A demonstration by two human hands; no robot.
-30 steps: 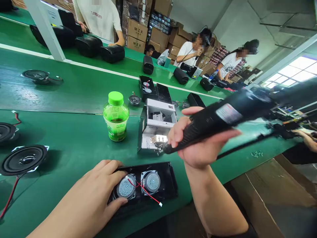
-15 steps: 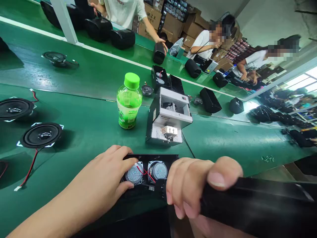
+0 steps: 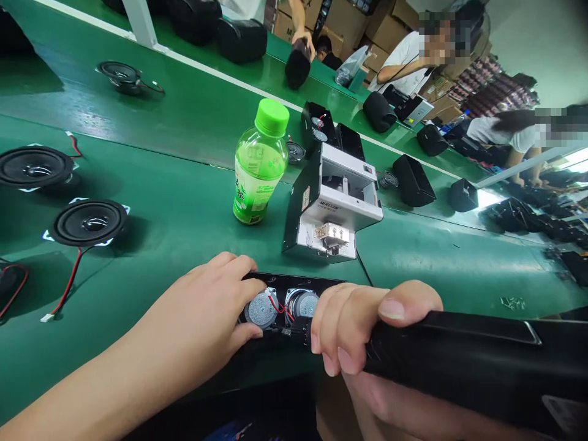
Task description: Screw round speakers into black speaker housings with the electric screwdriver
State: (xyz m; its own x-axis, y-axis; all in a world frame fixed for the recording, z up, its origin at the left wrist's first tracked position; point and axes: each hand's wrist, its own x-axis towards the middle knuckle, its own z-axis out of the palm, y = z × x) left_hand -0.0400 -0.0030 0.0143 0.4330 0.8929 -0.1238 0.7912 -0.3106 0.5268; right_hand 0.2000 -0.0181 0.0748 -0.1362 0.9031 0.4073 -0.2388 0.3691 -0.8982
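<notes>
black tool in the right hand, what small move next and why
Perhaps nudge the red wire clear of the tip of the tool with the left hand: the wire runs between the two speakers close to the tip, and the left hand is right beside it, holding the panel. Whether wire and tip touch is unclear.

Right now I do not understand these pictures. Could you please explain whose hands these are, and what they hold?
There is no robot here: these are a person's own two bare hands. Every picture comes from one camera worn on that person's head, looking forward and down. The left hand holds the left end of a black panel with two round speakers. The right hand grips a long black tool, its tip close to the speakers. On the green table, a grey machine and a green bottle stand beyond the panel, and loose speakers lie to the left.
</notes>
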